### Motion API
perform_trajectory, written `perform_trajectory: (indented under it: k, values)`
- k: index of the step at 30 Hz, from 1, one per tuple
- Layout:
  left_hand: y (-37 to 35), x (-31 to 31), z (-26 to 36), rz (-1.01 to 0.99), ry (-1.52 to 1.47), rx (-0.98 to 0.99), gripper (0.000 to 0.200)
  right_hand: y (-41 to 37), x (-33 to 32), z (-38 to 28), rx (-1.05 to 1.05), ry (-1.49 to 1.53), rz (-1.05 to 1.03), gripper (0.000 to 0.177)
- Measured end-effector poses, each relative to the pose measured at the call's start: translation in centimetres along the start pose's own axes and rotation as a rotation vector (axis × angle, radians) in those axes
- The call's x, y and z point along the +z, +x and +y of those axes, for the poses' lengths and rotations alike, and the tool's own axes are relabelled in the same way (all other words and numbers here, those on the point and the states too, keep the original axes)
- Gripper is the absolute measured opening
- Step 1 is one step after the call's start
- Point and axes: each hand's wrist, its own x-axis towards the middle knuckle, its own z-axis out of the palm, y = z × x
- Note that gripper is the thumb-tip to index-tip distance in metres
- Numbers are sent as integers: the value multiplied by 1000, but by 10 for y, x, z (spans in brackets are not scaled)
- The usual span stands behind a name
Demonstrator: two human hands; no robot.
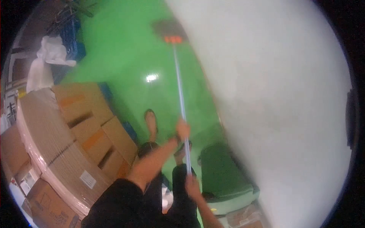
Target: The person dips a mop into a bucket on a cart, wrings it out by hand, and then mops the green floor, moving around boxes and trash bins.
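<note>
A broom with a pale metal handle (178, 79) reaches forward from my body, its dark, motion-blurred head (169, 30) with an orange-red part resting near the foot of the white wall. My left hand (183, 129) is wrapped round the middle of the handle. Lower down, my right hand (192, 186) grips the handle close to its near end. Both hands are somewhat blurred. Under the handle lies the shiny green floor (133, 57).
Stacked cardboard boxes (87, 117) and a wrapped carton (57, 133) stand on the left. Beyond them are white plastic bags (53, 51) and blue crates (72, 38). The white wall (266, 95) runs along the right. A dark green bin-like object (222, 173) is beside my legs.
</note>
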Motion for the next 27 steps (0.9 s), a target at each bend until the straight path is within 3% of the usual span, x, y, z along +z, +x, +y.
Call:
perform_trajectory:
  k: [1, 2, 3, 6, 10, 11, 13, 14, 15, 16, 18, 20, 23, 24, 25, 26, 27]
  values:
    - [-62, -15, 32, -216, -183, -150, 38, -71, 0, -6, 19, -27, 236, 52]
    - [-124, -30, 66, -423, -345, -351, 42, -136, 8, 50, -29, -204, 182, 52]
    - [-185, -46, 100, -599, -438, -555, 47, -188, 0, 62, 125, -195, 144, 50]
    - [-261, -77, 191, -616, -684, -978, 57, -247, -42, 15, 459, -133, 144, 46]
    - [-207, -87, 191, -489, -740, -936, 55, -207, -59, -46, 426, -216, 173, 41]
    - [-189, -67, 163, -449, -580, -799, 52, -176, -57, -59, 332, -252, 182, 39]
    - [-11, -103, 101, -708, -348, -466, 38, -90, -45, -94, 50, -334, 204, 36]
    - [54, -86, 66, -462, -339, -340, 46, -29, -39, -121, -121, -331, 272, 34]
    - [119, -68, 32, -220, -289, -211, 54, 34, -33, -138, -475, -550, 289, 30]
    - [195, -99, 34, -115, -123, -248, 61, 82, -40, -222, -22, -27, 179, 30]
    - [325, -120, -15, -72, -7, -78, 65, 165, -42, -294, -45, 268, 110, 35]
    - [389, -188, 16, 28, -143, -216, 69, 239, -41, -346, -78, 403, 71, 50]
    - [378, -191, 5, -82, -133, -243, 72, 243, -33, -341, -21, 459, 2, 49]
    - [356, -173, -1, -58, -180, -191, 74, 232, -27, -321, -100, 316, 120, 46]
    - [305, -142, -15, -43, -223, -146, 77, 203, -10, -279, -167, 175, 230, 42]
    - [249, -129, -7, -127, -238, -195, 78, 167, -2, -233, -5, 418, 61, 39]
    - [192, -116, 1, -210, -247, -244, 79, 111, 4, -190, 94, 366, 61, 35]
